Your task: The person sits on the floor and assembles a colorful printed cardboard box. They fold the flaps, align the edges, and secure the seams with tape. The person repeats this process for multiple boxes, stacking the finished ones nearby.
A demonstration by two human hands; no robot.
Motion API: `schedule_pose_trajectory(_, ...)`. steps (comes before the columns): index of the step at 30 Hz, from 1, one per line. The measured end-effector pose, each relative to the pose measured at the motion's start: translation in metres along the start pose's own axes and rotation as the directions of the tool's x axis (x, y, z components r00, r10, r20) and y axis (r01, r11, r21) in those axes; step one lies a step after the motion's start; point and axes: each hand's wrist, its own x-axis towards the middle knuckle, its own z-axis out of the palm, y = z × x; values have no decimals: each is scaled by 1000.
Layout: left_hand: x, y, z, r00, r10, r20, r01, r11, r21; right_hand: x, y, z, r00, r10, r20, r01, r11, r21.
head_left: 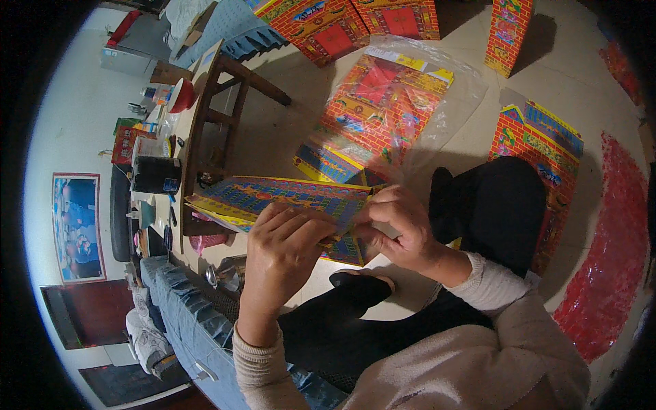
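In front of me is a folded printed card [273, 193] with a blue roof-tile pattern and yellow edges. My left hand [283, 242] is closed over its near edge, fingers curled on top. At the card's right end, my right hand [400, 229] pinches the edge between thumb and fingers; the exact grip is partly hidden. Beyond the hands, a stack of red brick-patterned cardboard sheets [376, 113] lies on the floor under clear plastic film [447, 130]. A similar printed sheet [529, 143] lies to the right, partly behind my knee.
Standing brick-patterned cardboard boxes [324, 37] are at the far side, with another upright one [507, 34] farther right. A wooden table [213, 68] at left bears a red bowl [182, 96] and a black container [156, 174]. Red plastic sheeting [605, 266] covers floor at right.
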Motion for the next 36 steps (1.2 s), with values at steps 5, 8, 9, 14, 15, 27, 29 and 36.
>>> schedule_pose_trajectory(5,1,3,-2,1000,-13,-4,12,1000,-22,5,-2,0,999,-35,26,35,999,-6)
schedule_pose_trajectory(8,0,3,-2,999,-23,-24,22,999,-30,4,2,1,998,-51,22,51,999,0)
schedule_pose_trajectory(9,1,3,-2,1000,-19,-22,19,1000,-24,4,2,1,998,-51,22,52,999,-7)
schedule_pose_trajectory(14,2,2,0,999,-3,-38,3,1000,-13,8,0,-2,995,-60,76,66,994,-84)
schedule_pose_trajectory(15,1,1,0,999,-10,-37,9,1000,-19,10,-2,-3,993,-62,96,73,991,-114)
schedule_pose_trajectory(27,8,15,-5,989,-140,53,139,990,31,22,-11,-10,987,-113,117,130,979,-156)
schedule_pose_trajectory(29,10,13,-5,980,-173,96,172,985,14,21,-10,-11,988,-109,110,125,981,-146)
schedule_pose_trajectory(36,19,16,-9,967,-226,120,227,974,6,17,-12,-13,985,-82,150,110,976,-187)
